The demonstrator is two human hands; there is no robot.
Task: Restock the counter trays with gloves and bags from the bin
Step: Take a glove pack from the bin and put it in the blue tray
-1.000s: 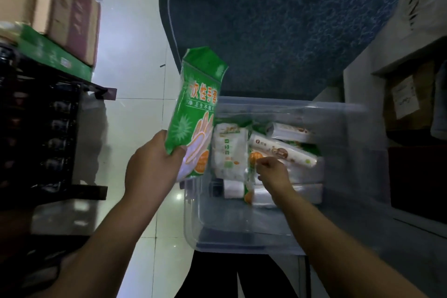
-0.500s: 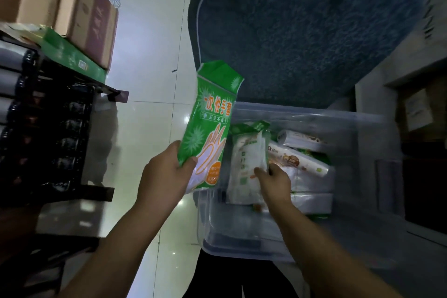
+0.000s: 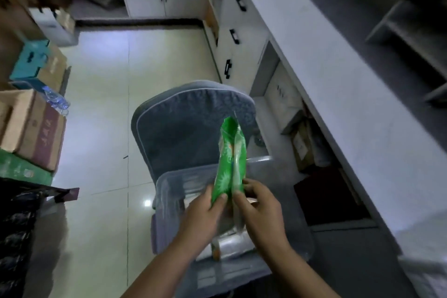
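Two green glove packs (image 3: 229, 162) stand upright, pressed together, above the clear plastic bin (image 3: 169, 191). My left hand (image 3: 205, 215) grips the left pack from below, thumb on its front. My right hand (image 3: 260, 210) pinches the right pack beside it. The bin rests on a blue-grey cushioned chair (image 3: 183, 128); a few pale wrapped packs (image 3: 229, 244) show in it under my hands. Most of the bin's contents are hidden by my arms.
A long grey counter (image 3: 338, 84) runs along the right, with drawers (image 3: 232, 38) and open shelves under it. Stacked cardboard boxes (image 3: 36, 128) and a dark rack (image 3: 17, 225) line the left. Pale tiled floor (image 3: 104, 104) lies between.
My right hand lifted a second pack out of the bin and brought it against the pack in my left hand. My view swung up and right, showing the counter.
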